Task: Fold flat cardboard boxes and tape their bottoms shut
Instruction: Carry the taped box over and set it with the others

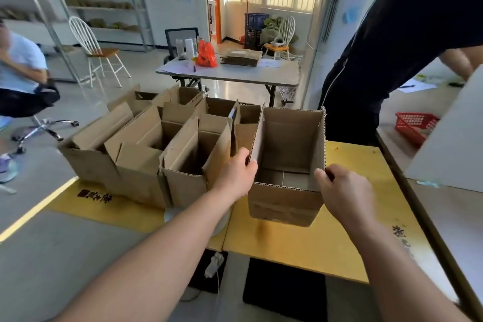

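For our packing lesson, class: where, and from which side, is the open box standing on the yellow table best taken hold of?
Pinch the open box by its two side walls at the top rims, coming from above: it stands upright with its top open, so the thin rims are free. The left hand and right hand hold it there.

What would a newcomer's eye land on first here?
The open cardboard box at centre, on the yellow table, gripped at its top rim by the left hand and the right hand. Just left of it stands a cluster of folded boxes, flaps up, and a red basket sits far right.
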`<state>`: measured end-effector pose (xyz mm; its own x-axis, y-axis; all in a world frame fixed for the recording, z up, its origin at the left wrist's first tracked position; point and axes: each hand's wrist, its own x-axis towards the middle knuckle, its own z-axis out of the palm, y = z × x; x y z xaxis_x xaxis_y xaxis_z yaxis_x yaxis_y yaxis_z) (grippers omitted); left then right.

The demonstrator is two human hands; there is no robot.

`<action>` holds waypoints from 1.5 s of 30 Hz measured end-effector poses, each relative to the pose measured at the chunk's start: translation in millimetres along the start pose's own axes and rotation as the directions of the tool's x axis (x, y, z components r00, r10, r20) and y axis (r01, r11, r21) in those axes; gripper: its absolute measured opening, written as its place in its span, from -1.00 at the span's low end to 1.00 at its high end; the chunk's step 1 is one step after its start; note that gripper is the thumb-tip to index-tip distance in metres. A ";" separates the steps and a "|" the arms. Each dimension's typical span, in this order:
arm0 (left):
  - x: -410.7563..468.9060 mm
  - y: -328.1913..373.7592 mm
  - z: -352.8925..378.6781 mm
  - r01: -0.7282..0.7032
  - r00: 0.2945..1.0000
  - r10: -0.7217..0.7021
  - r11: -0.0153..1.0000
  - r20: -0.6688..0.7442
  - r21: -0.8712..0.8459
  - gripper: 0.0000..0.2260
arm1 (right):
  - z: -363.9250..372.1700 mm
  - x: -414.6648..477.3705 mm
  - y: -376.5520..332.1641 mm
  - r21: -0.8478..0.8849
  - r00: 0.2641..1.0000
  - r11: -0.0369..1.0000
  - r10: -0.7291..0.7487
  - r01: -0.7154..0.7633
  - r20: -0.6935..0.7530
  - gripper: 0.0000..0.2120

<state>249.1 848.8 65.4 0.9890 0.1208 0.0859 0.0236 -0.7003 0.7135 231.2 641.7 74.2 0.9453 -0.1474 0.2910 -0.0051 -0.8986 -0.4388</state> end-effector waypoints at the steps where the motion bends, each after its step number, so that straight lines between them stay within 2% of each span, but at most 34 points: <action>1: 7.2 -1.3 0.3 0.004 1.000 -0.004 1.000 0.003 0.001 -0.72 | 4.2 7.4 -1.4 -0.006 1.000 1.000 -0.007 0.007 0.008 -0.68; 9: 76.6 5.9 21.1 0.027 0.999 -0.027 1.000 0.026 -0.008 -0.67 | 33.9 84.0 12.2 -0.028 1.000 0.999 -0.017 0.017 0.001 -0.69; 17: 163.8 32.3 58.0 0.073 0.994 -0.073 0.997 0.078 -0.002 -0.75 | 51.0 174.4 45.3 0.004 1.000 1.000 0.017 -0.017 0.020 -0.71; 22: 211.1 36.3 75.9 0.097 0.995 -0.099 0.991 0.019 0.092 -0.62 | 68.2 219.4 55.6 0.016 0.997 0.999 0.028 -0.029 0.065 -0.71; 27: 248.6 29.1 91.1 0.138 0.990 -0.132 0.973 -0.047 0.186 -0.61 | 92.2 259.3 61.1 0.035 0.994 0.999 0.037 -0.041 0.105 -0.70; 30: 265.5 21.1 96.6 0.143 0.989 -0.129 0.959 -0.073 0.243 -0.63 | 108.8 278.0 60.9 0.053 0.979 0.997 0.039 -0.051 0.199 -0.67; 34: 277.7 5.7 99.1 0.215 0.972 -0.229 0.955 0.049 0.205 -0.60 | 130.3 289.8 58.0 0.067 0.901 0.997 0.010 -0.043 0.434 -0.60; 41: 277.0 1.1 94.7 0.210 0.970 -0.231 0.952 0.072 0.222 -0.59 | 134.1 291.4 51.4 -0.020 0.888 0.998 -0.043 0.058 0.458 -0.68; 45: 265.0 2.9 89.2 0.209 0.970 -0.232 0.950 0.075 0.230 -0.56 | 127.8 284.7 46.5 -0.021 0.905 1.000 0.028 -0.021 0.424 -0.69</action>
<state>524.3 816.0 28.2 0.9646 0.2269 -0.1341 0.2632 -0.8020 0.5361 541.8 610.8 28.0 0.9939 0.0166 -0.1088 -0.0315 -0.9039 -0.4265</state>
